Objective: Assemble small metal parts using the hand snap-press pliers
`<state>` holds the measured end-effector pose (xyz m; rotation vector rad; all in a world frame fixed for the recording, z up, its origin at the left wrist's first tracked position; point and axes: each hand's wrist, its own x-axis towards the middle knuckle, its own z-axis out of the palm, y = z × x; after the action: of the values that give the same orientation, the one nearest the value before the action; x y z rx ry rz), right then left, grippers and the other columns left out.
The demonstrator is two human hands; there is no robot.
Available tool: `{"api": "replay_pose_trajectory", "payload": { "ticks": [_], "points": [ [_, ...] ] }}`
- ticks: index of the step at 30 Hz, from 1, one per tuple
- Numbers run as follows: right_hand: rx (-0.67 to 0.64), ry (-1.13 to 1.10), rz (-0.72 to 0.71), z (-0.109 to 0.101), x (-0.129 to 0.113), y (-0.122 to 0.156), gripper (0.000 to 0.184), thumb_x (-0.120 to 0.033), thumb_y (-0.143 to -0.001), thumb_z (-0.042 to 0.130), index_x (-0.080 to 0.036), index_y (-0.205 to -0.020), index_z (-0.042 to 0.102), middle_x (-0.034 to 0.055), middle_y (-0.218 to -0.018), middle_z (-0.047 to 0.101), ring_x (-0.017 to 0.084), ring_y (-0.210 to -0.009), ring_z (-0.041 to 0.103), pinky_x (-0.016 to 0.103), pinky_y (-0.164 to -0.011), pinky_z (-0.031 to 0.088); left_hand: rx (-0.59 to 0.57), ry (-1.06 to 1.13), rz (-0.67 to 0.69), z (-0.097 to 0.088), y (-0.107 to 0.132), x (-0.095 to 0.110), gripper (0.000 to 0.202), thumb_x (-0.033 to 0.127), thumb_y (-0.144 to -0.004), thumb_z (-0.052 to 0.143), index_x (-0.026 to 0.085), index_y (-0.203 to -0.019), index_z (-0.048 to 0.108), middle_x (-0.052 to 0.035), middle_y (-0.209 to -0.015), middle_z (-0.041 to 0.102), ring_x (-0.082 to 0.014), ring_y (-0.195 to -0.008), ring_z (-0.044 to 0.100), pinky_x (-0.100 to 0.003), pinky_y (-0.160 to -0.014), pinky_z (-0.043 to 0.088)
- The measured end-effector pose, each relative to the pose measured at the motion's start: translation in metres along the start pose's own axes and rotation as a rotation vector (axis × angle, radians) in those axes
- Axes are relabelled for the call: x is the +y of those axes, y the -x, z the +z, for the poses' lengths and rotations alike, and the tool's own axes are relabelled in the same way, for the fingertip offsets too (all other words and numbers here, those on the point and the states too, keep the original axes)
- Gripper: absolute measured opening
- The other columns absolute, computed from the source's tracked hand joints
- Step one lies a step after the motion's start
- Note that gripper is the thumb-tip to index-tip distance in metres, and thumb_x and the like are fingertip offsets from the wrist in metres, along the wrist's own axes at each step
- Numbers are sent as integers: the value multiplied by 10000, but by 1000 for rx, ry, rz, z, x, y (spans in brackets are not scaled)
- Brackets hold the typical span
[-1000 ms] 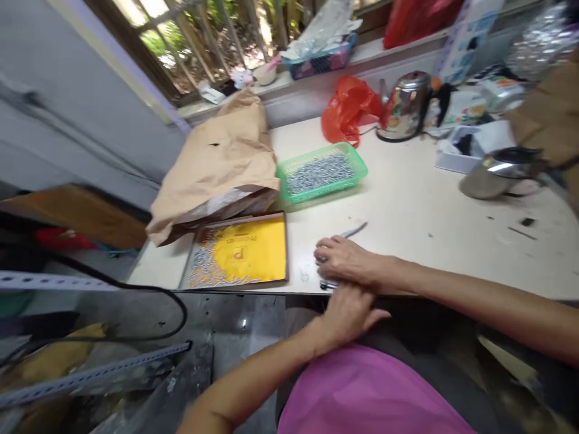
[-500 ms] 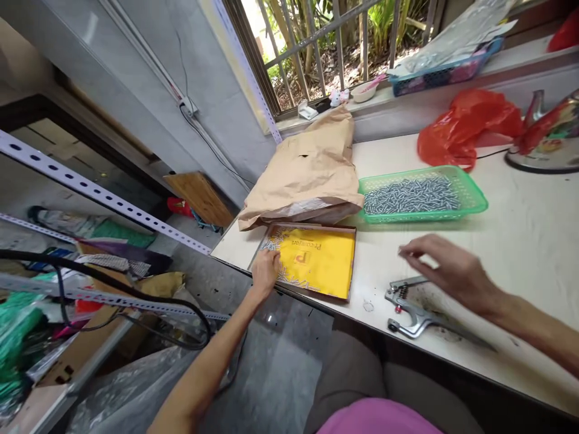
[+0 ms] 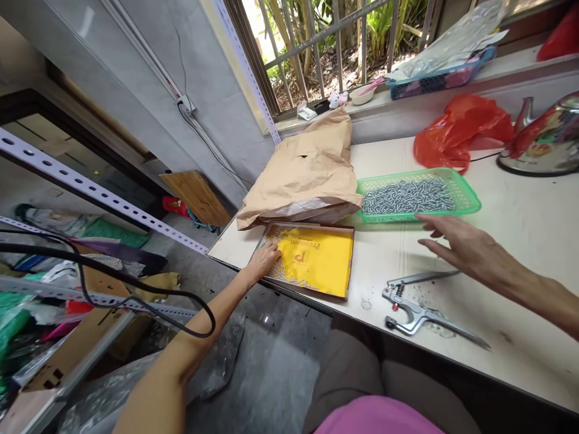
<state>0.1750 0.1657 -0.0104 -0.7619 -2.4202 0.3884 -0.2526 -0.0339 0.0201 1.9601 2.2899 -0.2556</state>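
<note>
My left hand [image 3: 263, 260] reaches over the left side of a shallow tray [image 3: 351, 263] with a yellow lining [image 3: 332, 259]. Its fingers are bent together among small metal pins [image 3: 289, 277] strewn along the tray's left and near sides. What sits between those fingertips is hidden. Over the table, my right hand [image 3: 470, 246] is open, thumb and fingers apart with nothing in between. Just beyond it stands a green plastic basket [image 3: 468, 196] holding a heap of similar metal pieces [image 3: 407, 196]. Hand pliers [image 3: 418, 316] with a C-shaped jaw lie nearer me, below the right hand.
A brown paper bag [image 3: 312, 169] lies behind the tray. Toward the back right are a red plastic bag [image 3: 461, 129] and a metal kettle [image 3: 549, 141]. A blue basket [image 3: 438, 81] sits on the windowsill. The table's front edge [image 3: 389, 331] runs close to my lap.
My right hand has moved slightly right and toward the green basket, and its fingers have spread. The left hand stays at the tray's left side, its fingers now lower and farther forward.
</note>
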Motion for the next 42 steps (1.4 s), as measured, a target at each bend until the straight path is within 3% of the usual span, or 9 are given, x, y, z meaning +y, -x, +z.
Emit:
{"api": "replay_pose_trajectory", "payload": {
  "ticks": [5,8,11,13,16,19,24,38,42],
  "points": [
    [-66,-50,70,-7,-32,59,406,-415,-953,423,-274,-1330,474,86,-1083,607,215,-834,633,352,-713,516,50,9,-31,-8,1,0,214,178,-856,448,185,-753,636,-100,-916,617,-214,-927,542,-308,-806,443],
    [-143,-65,120,-12,-45,89,319,-370,-962,413,-239,-1207,570,87,-1067,606,202,-878,633,331,-760,517,232,186,-113,-13,1,19,176,249,-841,495,179,-818,656,-60,-882,639,-195,-874,561,-294,-800,454],
    [-235,-41,170,-10,-52,109,301,-317,-969,399,-210,-1181,585,88,-1051,590,186,-872,623,307,-754,511,271,668,-223,-15,0,74,238,384,-791,582,172,-857,668,-20,-792,645,-142,-676,557,-246,-613,470],
    [-275,-17,195,-8,-56,115,289,-290,-977,382,-195,-1149,594,85,-1025,575,174,-838,610,293,-732,500,104,1031,-227,-13,5,127,307,446,-737,638,163,-853,665,-5,-707,621,-109,-544,510,-216,-467,419],
    [-310,18,222,-7,-61,117,278,-255,-984,369,-172,-1072,619,77,-962,557,166,-809,585,282,-727,478,-160,1303,-176,-2,14,202,340,458,-688,688,143,-812,658,32,-558,538,-70,-426,421,-188,-376,334],
    [-332,30,228,-9,-67,116,248,-233,-976,406,-155,-1046,631,73,-934,555,168,-817,567,276,-734,457,-256,1384,-173,14,15,243,358,467,-671,703,132,-786,651,44,-510,503,-58,-393,394,-174,-344,289],
    [-347,55,229,-8,-69,117,270,-181,-984,378,-150,-1015,645,63,-896,551,157,-790,537,264,-701,416,-285,1311,-206,27,6,253,357,455,-664,707,118,-773,660,47,-477,493,-51,-371,377,-168,-334,257],
    [-313,62,240,-3,-67,123,261,-165,-986,363,-157,-899,608,47,-855,536,136,-710,479,260,-641,359,-437,1057,-186,21,-1,253,247,374,-724,631,139,-657,603,65,-420,450,-45,-327,345,-174,-335,243],
    [-332,66,205,-10,-62,120,190,-276,-962,472,-162,-1006,618,92,-1010,575,182,-863,536,292,-744,421,-505,1047,-202,19,-3,253,248,359,-723,641,150,-612,564,69,-400,439,-45,-318,340,-175,-329,244]
  ]
}}
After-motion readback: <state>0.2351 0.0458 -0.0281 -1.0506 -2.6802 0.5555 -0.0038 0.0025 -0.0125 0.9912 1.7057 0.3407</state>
